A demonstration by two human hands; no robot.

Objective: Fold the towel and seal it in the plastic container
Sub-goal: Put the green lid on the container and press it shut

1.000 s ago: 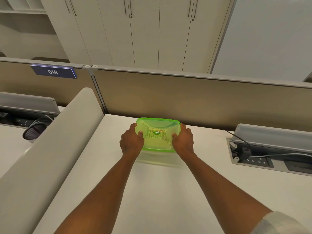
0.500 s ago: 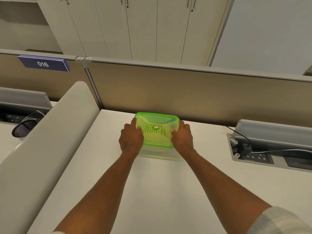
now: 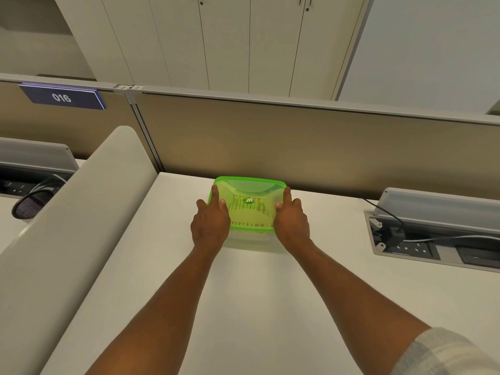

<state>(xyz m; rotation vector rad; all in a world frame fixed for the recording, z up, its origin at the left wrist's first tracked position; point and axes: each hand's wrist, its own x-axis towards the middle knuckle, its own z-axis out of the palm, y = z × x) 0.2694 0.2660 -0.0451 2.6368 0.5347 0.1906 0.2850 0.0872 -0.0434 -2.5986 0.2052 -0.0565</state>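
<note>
Towel only dimly seen thru green lid, inside plastic container at desk's far edge. Left hand & right hand grasp its sides, thumbs on lid.

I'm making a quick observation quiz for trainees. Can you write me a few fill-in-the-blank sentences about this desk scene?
1. The lid on the container is coloured ____.
2. The sign on the partition reads ____.
3. The left hand and right hand rest on opposite ____ of the lid.
4. A striped towel shows through the lid, so it lies ____ the container.

Missing words: green; 016; sides; inside
</note>
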